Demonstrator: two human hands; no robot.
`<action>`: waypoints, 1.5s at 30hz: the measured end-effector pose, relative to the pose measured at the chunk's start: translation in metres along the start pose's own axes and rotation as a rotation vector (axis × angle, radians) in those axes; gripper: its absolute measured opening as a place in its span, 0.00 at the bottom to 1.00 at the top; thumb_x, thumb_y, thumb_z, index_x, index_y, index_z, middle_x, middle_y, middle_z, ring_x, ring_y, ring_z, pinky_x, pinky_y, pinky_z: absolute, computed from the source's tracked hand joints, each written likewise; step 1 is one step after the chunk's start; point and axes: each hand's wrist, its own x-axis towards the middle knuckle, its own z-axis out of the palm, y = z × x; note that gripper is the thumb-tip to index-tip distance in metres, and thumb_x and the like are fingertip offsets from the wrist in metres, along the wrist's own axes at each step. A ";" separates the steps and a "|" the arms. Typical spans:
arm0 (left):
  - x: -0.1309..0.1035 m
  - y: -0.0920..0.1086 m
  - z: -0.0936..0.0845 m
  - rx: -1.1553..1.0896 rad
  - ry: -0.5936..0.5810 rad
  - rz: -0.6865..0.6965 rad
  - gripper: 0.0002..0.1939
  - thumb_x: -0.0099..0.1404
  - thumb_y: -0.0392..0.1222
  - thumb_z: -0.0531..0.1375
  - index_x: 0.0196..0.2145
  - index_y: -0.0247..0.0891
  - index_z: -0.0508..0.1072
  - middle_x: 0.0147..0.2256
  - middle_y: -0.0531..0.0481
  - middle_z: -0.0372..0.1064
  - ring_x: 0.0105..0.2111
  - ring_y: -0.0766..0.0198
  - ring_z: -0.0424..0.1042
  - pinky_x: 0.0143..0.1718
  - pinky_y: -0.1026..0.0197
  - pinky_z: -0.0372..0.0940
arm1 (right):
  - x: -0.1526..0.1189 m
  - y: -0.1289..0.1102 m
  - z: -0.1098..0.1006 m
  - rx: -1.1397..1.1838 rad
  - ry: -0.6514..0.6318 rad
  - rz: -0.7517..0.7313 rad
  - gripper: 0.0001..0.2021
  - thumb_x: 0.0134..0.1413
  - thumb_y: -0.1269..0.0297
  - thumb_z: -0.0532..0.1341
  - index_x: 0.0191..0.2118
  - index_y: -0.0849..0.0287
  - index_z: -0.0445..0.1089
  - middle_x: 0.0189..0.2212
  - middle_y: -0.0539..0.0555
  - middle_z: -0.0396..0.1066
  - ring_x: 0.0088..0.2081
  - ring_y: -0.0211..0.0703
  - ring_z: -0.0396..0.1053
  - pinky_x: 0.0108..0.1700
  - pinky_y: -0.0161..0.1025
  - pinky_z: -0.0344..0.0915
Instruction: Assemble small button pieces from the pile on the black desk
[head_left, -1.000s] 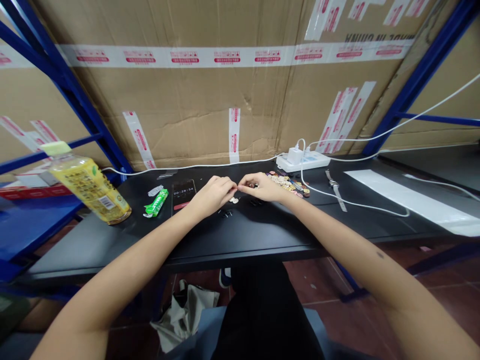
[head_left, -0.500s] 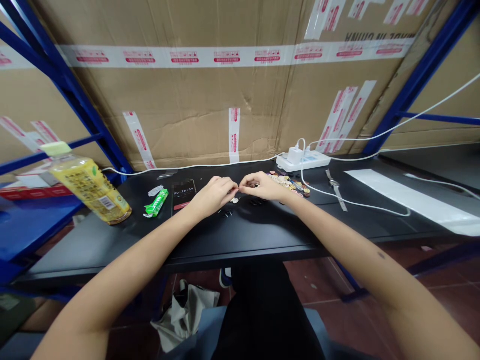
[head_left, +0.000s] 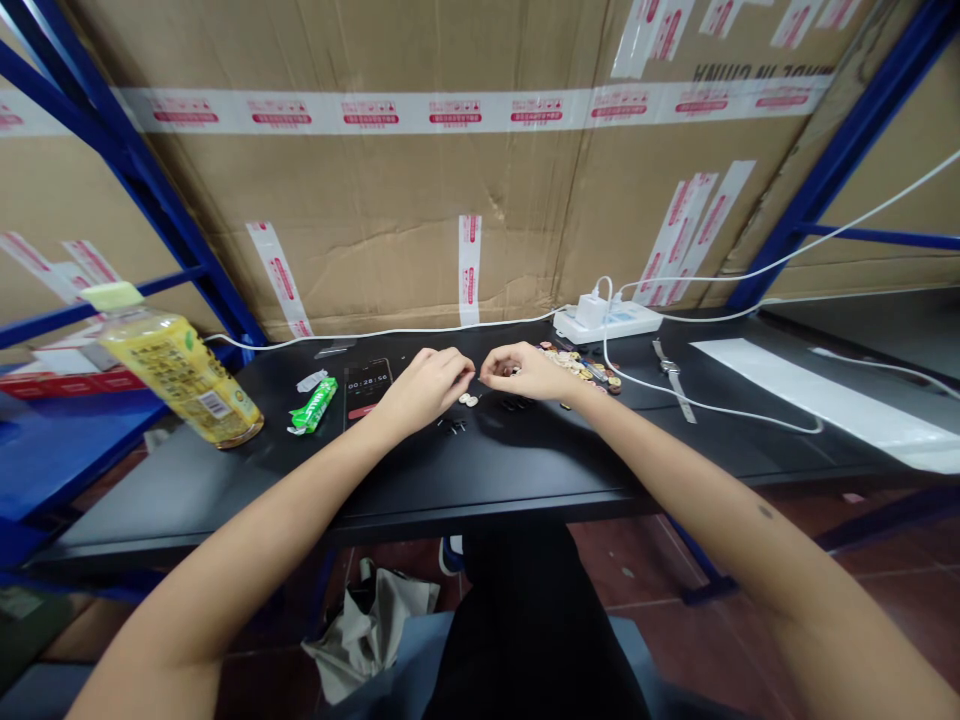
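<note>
My left hand [head_left: 436, 383] hovers over the middle of the black table, fingertips pinched; whatever they hold is too small to make out. Opposite it, a small gap away, my right hand [head_left: 521, 370] is also closed in a pinch, with a tiny dark piece perhaps at its tips. Just below the left fingertips lie pale round button-like discs [head_left: 469, 400]. Nearer me sits a little cluster of thin black pieces [head_left: 452, 426]. More black pieces [head_left: 514, 404] rest in the shadow under my right hand. Behind its wrist spreads a pile of coloured buttons [head_left: 585, 366], partly hidden.
A phone [head_left: 367, 385] running a timer and a green wrapper [head_left: 313, 405] lie to the left, beside a yellow drink bottle [head_left: 184, 370]. At the right are a power strip [head_left: 619, 320], a white cable [head_left: 712, 408], a wristwatch [head_left: 675, 380] and a white strip [head_left: 825, 400].
The fingertips, touching or nearly so before, have come slightly apart. Two pale discs now show below my left hand where one was visible.
</note>
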 end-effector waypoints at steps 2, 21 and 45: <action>-0.001 -0.005 -0.001 0.095 -0.021 -0.040 0.12 0.72 0.38 0.48 0.43 0.34 0.70 0.41 0.44 0.71 0.41 0.60 0.69 0.46 0.57 0.57 | 0.000 -0.001 -0.001 -0.009 0.006 0.012 0.07 0.48 0.67 0.59 0.32 0.64 0.72 0.30 0.53 0.73 0.30 0.35 0.66 0.36 0.35 0.64; -0.007 -0.017 0.015 -0.186 -0.300 -0.230 0.14 0.68 0.34 0.51 0.43 0.33 0.75 0.41 0.41 0.69 0.42 0.57 0.71 0.49 0.56 0.65 | -0.002 -0.002 -0.001 -0.040 0.008 0.015 0.07 0.47 0.67 0.60 0.31 0.64 0.73 0.27 0.52 0.72 0.28 0.34 0.65 0.33 0.33 0.63; 0.001 0.006 0.015 -1.194 -0.020 -0.705 0.16 0.54 0.43 0.68 0.39 0.32 0.75 0.35 0.45 0.75 0.38 0.61 0.75 0.50 0.54 0.66 | -0.005 -0.004 -0.001 -0.108 0.011 -0.090 0.06 0.49 0.67 0.60 0.33 0.63 0.73 0.27 0.52 0.73 0.26 0.34 0.65 0.32 0.32 0.63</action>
